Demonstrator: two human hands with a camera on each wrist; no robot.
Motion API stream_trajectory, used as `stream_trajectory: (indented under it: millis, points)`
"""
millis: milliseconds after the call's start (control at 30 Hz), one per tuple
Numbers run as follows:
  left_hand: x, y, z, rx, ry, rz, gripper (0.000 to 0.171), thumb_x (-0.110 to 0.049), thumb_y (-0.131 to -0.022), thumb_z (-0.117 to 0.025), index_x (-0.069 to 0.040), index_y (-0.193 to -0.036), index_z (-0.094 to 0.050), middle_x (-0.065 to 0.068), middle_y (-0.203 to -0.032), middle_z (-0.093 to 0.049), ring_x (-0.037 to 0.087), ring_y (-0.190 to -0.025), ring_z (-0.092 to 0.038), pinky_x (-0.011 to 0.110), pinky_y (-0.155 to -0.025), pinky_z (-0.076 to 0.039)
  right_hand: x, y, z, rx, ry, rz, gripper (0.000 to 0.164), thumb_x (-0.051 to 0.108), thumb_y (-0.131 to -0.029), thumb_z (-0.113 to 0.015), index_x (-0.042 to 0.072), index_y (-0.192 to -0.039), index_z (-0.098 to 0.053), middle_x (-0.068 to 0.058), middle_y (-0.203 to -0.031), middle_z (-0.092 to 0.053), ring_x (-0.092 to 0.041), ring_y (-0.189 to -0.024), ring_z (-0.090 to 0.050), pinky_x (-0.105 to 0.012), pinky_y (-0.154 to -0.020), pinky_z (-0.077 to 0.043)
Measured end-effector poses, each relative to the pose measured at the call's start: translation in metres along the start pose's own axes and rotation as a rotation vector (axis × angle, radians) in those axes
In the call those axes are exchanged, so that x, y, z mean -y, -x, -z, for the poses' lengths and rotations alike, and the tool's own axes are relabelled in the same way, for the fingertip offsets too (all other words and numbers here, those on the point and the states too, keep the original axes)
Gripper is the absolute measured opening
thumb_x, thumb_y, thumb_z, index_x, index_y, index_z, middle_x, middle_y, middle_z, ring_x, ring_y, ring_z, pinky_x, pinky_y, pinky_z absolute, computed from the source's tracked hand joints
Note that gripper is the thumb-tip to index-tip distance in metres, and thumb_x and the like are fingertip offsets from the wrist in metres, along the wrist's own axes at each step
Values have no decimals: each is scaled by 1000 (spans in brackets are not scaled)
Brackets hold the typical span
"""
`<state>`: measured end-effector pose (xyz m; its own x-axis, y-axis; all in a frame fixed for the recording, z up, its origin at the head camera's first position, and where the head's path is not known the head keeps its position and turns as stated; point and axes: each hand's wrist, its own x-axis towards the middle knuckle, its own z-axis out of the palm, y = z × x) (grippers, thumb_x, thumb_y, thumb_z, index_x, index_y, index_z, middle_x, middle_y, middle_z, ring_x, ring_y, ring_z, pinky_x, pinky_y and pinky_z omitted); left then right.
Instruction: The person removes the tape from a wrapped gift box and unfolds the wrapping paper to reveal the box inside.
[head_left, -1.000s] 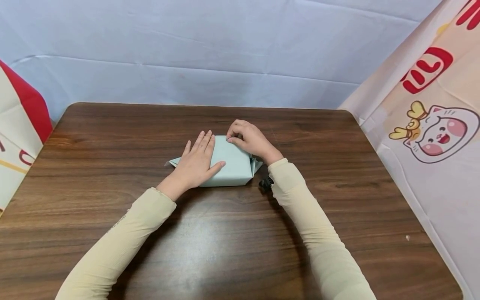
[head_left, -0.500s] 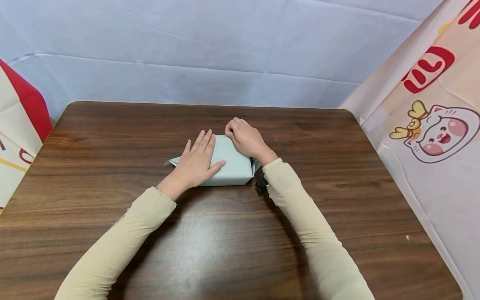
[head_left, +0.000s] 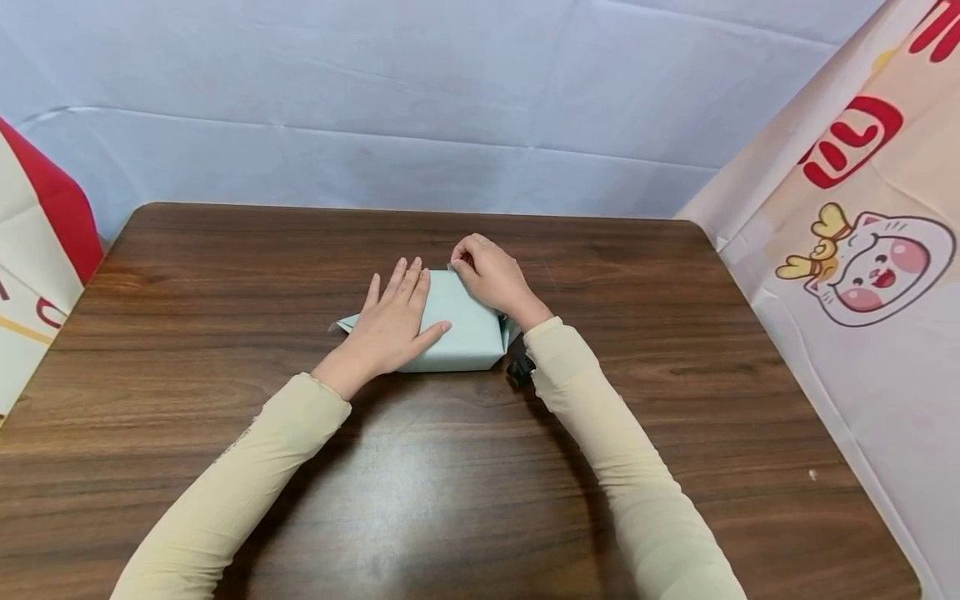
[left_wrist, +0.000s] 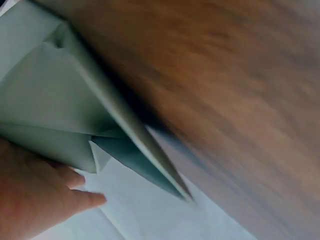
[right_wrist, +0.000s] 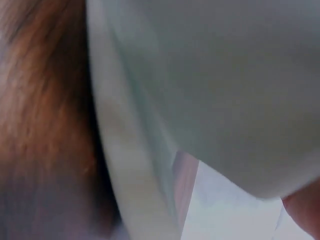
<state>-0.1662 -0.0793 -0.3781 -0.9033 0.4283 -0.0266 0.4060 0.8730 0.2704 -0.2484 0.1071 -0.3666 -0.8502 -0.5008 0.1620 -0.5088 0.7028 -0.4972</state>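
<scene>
A parcel wrapped in pale green paper (head_left: pixel 468 333) lies on the brown table in the head view. My left hand (head_left: pixel 390 327) rests flat across its left part, fingers spread and pointing away from me. At the parcel's far edge, my right hand (head_left: pixel 491 271) has its fingers curled and thumb against them, with a small clear strip (head_left: pixel 450 267) at the fingertips; what this strip is I cannot tell. In the left wrist view, a folded paper flap (left_wrist: pixel 135 145) sticks out at one end. An open end flap (right_wrist: pixel 145 150) fills much of the right wrist view.
A small black object (head_left: pixel 520 370) sits at the right cuff, beside the parcel's near right corner. The wooden table (head_left: pixel 420 483) reaches back to a white cloth backdrop (head_left: pixel 420 100). Printed cloth with a cartoon figure (head_left: pixel 877 267) hangs on the right.
My right hand has moved slightly left and away from me, from the parcel's top to its far edge. The left hand and the parcel have stayed in place.
</scene>
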Motion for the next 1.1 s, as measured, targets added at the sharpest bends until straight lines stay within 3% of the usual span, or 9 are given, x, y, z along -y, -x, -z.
stream_trajectory:
  millis: [167,433,533,633,767,867,967,1033,1100]
  points:
    - [-3,2,2,5,-24,-14,84,-61,-96,-29,-2,-151,-6,14,-157,8,26,-141,17,53,-110,8,-4,7,10,-21,-203,37,21,12,-98,-51,3,-116,-57,-8,-100,-58,-19,-85,-54,-33,-74,-44]
    - [-9,19,4,-22,-45,-56,83,-60,-96,-29,-2,-151,-6,14,-157,5,27,-142,13,53,-110,8,-4,35,23,-44,-119,269,13,9,-95,-56,6,-102,-67,-6,-102,-64,-18,-92,-56,-35,-77,-44]
    - [-17,33,9,-64,-89,-84,83,-59,-96,-33,-2,-151,-10,16,-157,-5,30,-143,2,55,-110,6,-2,46,26,-53,-104,343,11,7,-94,-58,7,-98,-68,-5,-96,-64,-17,-88,-55,-34,-73,-43]
    - [-28,50,15,-115,-145,-113,82,-58,-95,-40,-1,-151,-17,17,-153,-22,32,-141,-17,58,-109,1,-1,55,29,-66,-114,365,10,9,-94,-58,7,-96,-68,-2,-91,-63,-13,-82,-54,-31,-69,-45]
    - [-41,75,23,-172,-225,-159,78,-56,-93,-47,-1,-146,-33,17,-138,-48,31,-127,-43,60,-108,-9,1,64,31,-100,-118,402,9,8,-93,-60,6,-91,-68,-1,-85,-61,-10,-71,-51,-32,-61,-46]
    - [-50,93,28,-208,-248,-203,70,-55,-91,-50,0,-135,-49,15,-120,-60,29,-111,-55,55,-106,-24,2,70,32,-105,-95,449,8,7,-90,-62,7,-86,-68,0,-81,-60,-9,-66,-48,-31,-57,-43]
    - [-56,109,32,-208,-205,-256,53,-51,-91,-54,-1,-108,-61,8,-92,-64,25,-87,-62,45,-87,-43,3,74,33,-83,-58,446,9,9,-91,-61,8,-85,-68,2,-80,-60,-8,-63,-45,-28,-56,-40]
    - [-59,117,34,-153,-148,-300,41,-47,-91,-55,-6,-90,-60,1,-76,-57,21,-73,-60,40,-72,-47,4,75,33,-71,-39,396,12,12,-93,-59,8,-87,-69,2,-79,-60,-8,-61,-45,-27,-56,-39]
    - [-59,122,35,-37,-57,-331,35,-44,-93,-53,-12,-79,-55,-5,-69,-49,17,-65,-57,37,-62,-46,4,75,33,-62,-33,316,15,14,-95,-56,8,-91,-69,1,-81,-61,-9,-62,-46,-27,-58,-40]
